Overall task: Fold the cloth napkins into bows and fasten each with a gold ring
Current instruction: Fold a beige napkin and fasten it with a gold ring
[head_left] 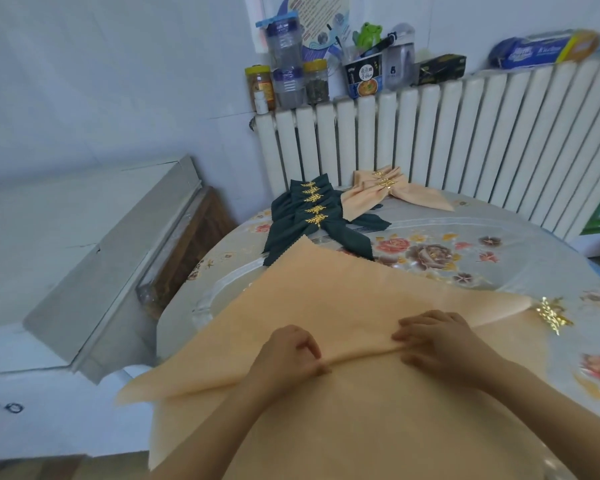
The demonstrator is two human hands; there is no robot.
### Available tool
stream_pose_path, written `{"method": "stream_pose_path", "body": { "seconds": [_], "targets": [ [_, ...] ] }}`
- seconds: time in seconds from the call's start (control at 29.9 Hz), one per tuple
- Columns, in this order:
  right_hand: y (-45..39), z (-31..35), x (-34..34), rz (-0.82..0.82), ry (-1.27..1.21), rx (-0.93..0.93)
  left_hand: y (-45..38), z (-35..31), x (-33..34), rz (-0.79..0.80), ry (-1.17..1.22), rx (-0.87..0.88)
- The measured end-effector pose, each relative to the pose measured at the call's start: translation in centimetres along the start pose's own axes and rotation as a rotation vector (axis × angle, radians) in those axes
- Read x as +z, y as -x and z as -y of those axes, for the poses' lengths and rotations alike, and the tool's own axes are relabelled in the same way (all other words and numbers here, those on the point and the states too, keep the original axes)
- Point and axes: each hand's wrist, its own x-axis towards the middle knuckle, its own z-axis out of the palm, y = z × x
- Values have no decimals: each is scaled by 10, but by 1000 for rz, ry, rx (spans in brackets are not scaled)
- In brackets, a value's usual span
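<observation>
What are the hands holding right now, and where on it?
Both hands pinch the peach napkin along its near fold: left hand left of centre, right hand right of centre. The loose gold ring lies untouched.

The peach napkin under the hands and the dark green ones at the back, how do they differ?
The peach napkin lies spread wide with one fold, held by the left hand and right hand; the dark green napkins are already gathered into bows. The green ones each wear a gold ring; the peach one has none, though a loose gold ring lies beside it. Both rest on the flowered table.
</observation>
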Motion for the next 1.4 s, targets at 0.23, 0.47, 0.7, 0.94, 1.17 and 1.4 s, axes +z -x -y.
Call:
{"method": "stream_pose_path", "body": {
  "seconds": [0.23,0.47,0.7,0.94,1.17,1.4],
  "targets": [
    [12,-13,14,-283,95,264,19,-2,12,-230,4,-42],
    [24,18,2,-260,-37,137,53,7,3,-303,157,-169],
    [58,37,8,-192,-66,131,85,10,-1,-364,231,-211],
    [109,18,11,-216,38,154,100,-15,21,-284,264,-186],
    [162,-20,-3,-245,104,252,103,-60,53,-176,180,-62],
    [192,-37,-3,-271,141,280,104,-79,72,-88,119,8]
  ]
}}
